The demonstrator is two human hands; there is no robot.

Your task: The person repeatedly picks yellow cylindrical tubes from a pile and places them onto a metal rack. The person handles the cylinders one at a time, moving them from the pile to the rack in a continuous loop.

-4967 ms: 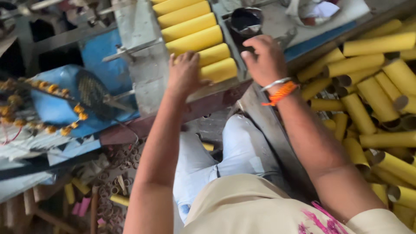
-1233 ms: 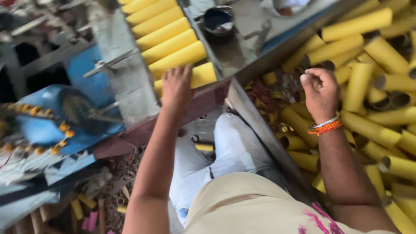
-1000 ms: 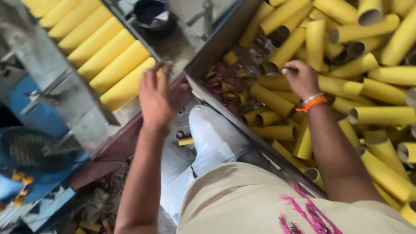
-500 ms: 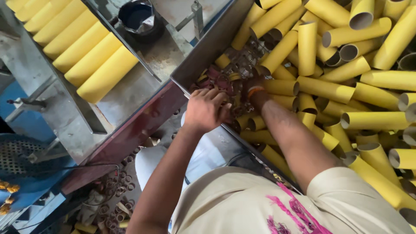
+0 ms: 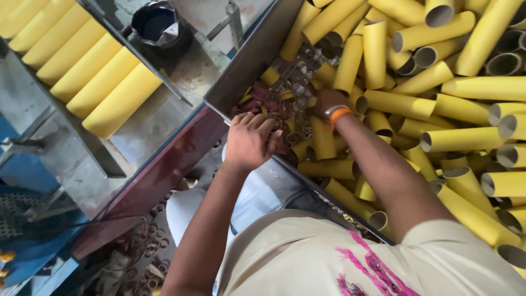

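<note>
My left hand (image 5: 249, 141) rests at the near corner of the metal bin (image 5: 249, 66), fingers curled loosely over small dark rings (image 5: 272, 104), gripping nothing clearly. Deeper in that bin, my right hand (image 5: 327, 102) digs among yellow tubes (image 5: 402, 104); I cannot tell its grip.
</note>
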